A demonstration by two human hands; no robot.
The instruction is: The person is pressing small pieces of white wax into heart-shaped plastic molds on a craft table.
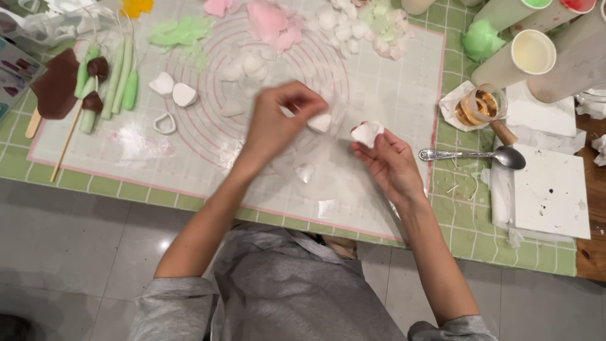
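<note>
Left hand (278, 123) pinches a white heart piece (320, 122), right hand (388, 158) pinches another (367, 132) — soft shapes, squeezing could dent them.

- Hands: two, left hand (273, 129) and right hand (390, 161), each holding one white heart-shaped piece (320, 122).
- White heart pieces lying on the mat (391, 88): two (173, 89).
- Heart-shaped cutter (165, 123): one.
- Metal spoon (473, 155): one.
- Green rolled sticks (120, 79): about four.
</note>
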